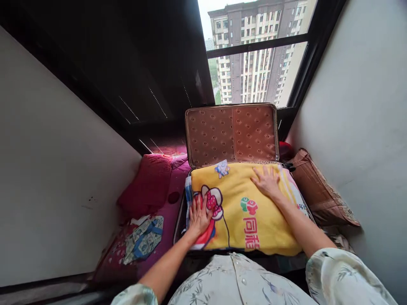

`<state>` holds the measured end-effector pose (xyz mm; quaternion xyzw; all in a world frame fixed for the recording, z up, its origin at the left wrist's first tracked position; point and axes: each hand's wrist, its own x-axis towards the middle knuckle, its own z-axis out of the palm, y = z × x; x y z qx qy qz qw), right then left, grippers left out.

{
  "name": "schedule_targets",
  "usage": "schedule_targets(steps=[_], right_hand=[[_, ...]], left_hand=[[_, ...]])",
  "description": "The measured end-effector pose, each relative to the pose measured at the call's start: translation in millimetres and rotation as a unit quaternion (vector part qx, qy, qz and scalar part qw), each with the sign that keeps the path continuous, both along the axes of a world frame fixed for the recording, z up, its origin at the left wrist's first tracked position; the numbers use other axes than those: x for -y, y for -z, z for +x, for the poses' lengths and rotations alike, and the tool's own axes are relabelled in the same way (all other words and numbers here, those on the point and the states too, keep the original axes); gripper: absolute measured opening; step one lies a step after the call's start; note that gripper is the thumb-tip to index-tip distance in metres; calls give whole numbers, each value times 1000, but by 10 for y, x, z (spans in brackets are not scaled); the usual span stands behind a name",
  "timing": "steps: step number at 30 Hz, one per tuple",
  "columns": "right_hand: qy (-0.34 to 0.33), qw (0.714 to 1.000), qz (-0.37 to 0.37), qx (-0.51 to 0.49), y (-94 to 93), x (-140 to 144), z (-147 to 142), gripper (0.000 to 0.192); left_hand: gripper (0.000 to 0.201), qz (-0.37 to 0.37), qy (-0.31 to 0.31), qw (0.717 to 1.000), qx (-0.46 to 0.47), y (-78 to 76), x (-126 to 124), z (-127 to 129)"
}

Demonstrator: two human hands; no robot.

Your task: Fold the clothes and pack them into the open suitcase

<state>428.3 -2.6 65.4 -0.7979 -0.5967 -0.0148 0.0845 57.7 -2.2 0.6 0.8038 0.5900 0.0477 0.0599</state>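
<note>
A folded yellow blanket (235, 190) with a cartoon figure, two printed fish and pink characters fills the base of an open suitcase (210, 140). The suitcase lid stands upright at the back, showing its brown patterned lining. My left hand (199, 215) lies flat on the blanket's left part, over the red cartoon print, with fingers spread. On the upper right part rests my right hand (267, 181), palm down and fingers apart. Neither hand grips anything. Other folded cloth with a blue check shows at the left edge beneath the blanket.
Left of the suitcase are a dark red cushion (148, 182) and a patterned cloth bundle (144, 239) with a blue band. A brown pillow or bag (313, 186) leans by the right wall. Behind the lid is a window (254, 55); walls stand close on both sides.
</note>
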Motion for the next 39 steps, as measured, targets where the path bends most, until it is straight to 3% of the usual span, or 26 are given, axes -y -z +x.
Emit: schedule_targets(steps=[3,6,10,13,16,19,22,24,26,34,39], right_hand=[[0,1000,-7,18,549,-14,-62,57],[1,999,12,36,691,-12,-43,58],[-1,999,10,44,430,-58,13,56],[-17,997,44,58,83,-83,-25,56],[-66,992,89,66,-178,-84,-171,57],[-119,990,59,57,-119,-61,-339,58],[-130,991,-12,41,215,-24,-424,56],[-123,991,-18,39,442,-11,-428,55],[-120,992,0,39,595,-16,-408,55],[-118,992,37,28,722,-44,-408,53],[-134,990,0,34,463,-85,-366,54]], left_hand=[[71,-2,-11,1000,-24,229,218,-60],[70,-38,-4,999,-39,79,158,-48],[69,-75,15,996,-47,-527,-83,35],[59,3,38,999,-21,-1023,-308,246],[61,71,57,996,25,-1251,-624,563],[66,14,65,997,40,-1067,-937,831],[64,-83,56,995,9,-645,-1102,943],[65,-99,52,994,-8,-402,-1130,946],[65,-89,53,995,-8,-253,-1126,923],[61,0,26,1000,7,-91,-1037,887],[60,11,26,999,22,-93,-1039,888]])
